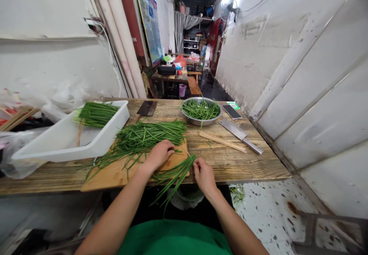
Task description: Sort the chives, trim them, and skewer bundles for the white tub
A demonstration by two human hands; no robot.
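My right hand (204, 175) pinches the near end of a small bunch of garlic chives (177, 172); the long leaves droop over the front edge of the cutting board. A thin pale stick, perhaps a skewer, pokes out just above that end. Close by on the left, my left hand (160, 154) rests with curled fingers at the edge of a large pile of garlic chives (149, 134). A green bit shows beside its fingertips, but what they hold is hidden. Under the pile lies the wooden cutting board (106, 174).
A steel bowl (194, 122) of chives stands at the back. Skewers (222, 141), a cleaver (237, 131) and a phone (231, 111) lie to its right. Left are a white tray (60, 151) with tied chives, a second dark-bladed knife (147, 108) and plastic bags (69, 96).
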